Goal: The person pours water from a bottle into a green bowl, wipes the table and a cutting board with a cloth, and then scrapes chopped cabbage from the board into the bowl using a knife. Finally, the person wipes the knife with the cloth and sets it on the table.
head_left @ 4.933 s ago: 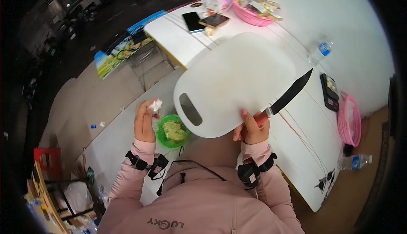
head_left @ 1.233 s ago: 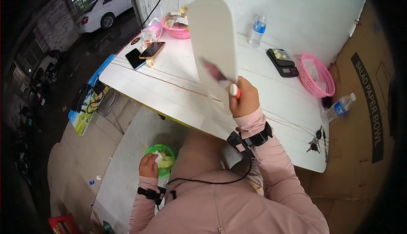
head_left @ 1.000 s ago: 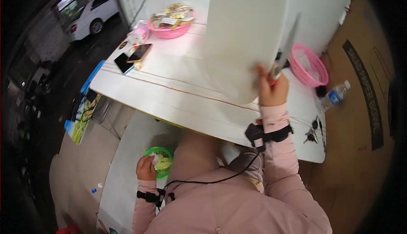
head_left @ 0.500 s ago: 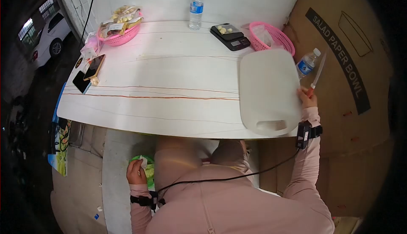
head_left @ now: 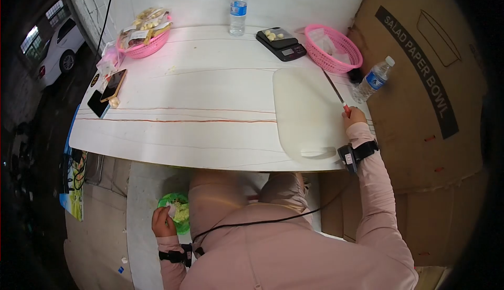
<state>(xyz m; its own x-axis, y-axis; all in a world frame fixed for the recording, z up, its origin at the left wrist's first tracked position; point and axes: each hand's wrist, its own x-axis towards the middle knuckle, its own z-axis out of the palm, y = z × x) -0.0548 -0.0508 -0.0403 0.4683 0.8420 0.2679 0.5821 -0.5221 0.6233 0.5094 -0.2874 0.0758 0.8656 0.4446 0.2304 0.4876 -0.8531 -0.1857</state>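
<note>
A knife (head_left: 334,91) with a red handle is in my right hand (head_left: 355,118), its blade slanting up and left over the right edge of the white cutting board (head_left: 304,111). The board lies on the right part of the table. Low on the left, beside my leg, my left hand (head_left: 164,222) has its fingers curled at a green basket (head_left: 181,228) with pale green scraps in it. Something whitish shows at those fingers, too small to name.
On the white table (head_left: 210,90) are a pink basket of packets (head_left: 148,47), two phones (head_left: 113,85), a water bottle (head_left: 238,14), a black scale (head_left: 281,43) with pale pieces, another pink basket (head_left: 341,51) and a second bottle (head_left: 374,80). A cardboard box (head_left: 420,96) stands right.
The cutting board has shifted left. My right hand has moved left with the knife, whose blade now points up-left instead of up-right. My left hand has moved slightly down and left.
</note>
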